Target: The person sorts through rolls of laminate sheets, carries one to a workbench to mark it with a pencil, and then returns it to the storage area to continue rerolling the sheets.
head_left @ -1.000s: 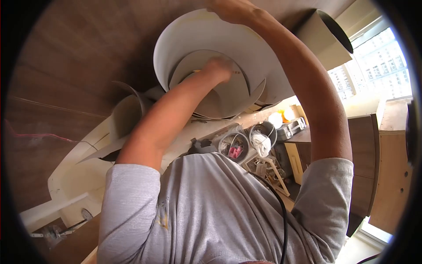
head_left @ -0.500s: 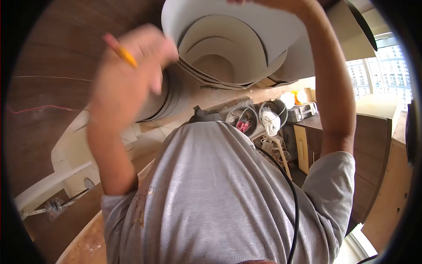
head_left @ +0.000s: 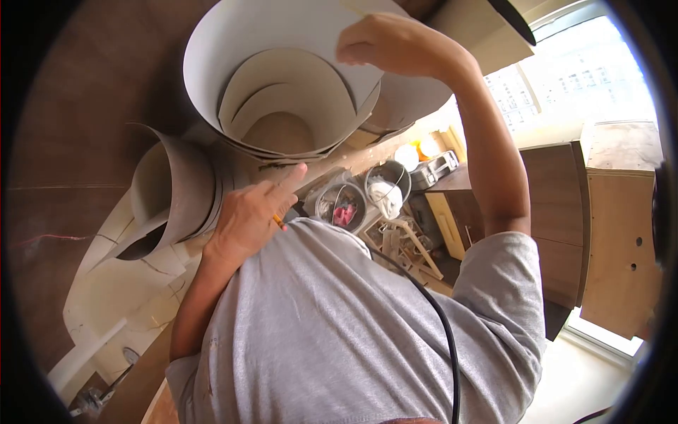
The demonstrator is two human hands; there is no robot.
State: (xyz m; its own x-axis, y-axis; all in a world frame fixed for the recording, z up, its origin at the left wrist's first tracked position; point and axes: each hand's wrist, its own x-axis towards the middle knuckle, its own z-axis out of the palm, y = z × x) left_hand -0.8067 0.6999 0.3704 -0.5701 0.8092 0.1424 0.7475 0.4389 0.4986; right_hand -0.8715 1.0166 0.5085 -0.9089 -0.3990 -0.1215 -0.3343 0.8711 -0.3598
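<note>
My left hand [head_left: 247, 219] is in front of my chest, its index finger stretched out. A yellow-orange pencil [head_left: 277, 221] with a red end is tucked in that hand. My right hand [head_left: 385, 48] is raised, fingers curled, overlapping the inner wall of a large white rolled sheet [head_left: 212, 63]. I cannot tell what the right fingers hold; a thin pale-yellow strip [head_left: 352, 7] shows just above them. Smaller curled sheets [head_left: 275, 67] stand inside the big roll. Another roll [head_left: 187, 177] stands left of it, beyond my left hand.
Two buckets [head_left: 339, 205] hold rags and loose items, with a grey tool case [head_left: 434, 169] behind. Wooden offcuts [head_left: 417, 247] lie below them. A brown cabinet [head_left: 547, 212] stands at the right beside a bright window [head_left: 565, 78]. A black cable [head_left: 448, 339] runs down my shirt.
My left hand has dropped from beside the big roll to my chest, still with the pencil. My right hand has come further into view, and the view has shifted to the right.
</note>
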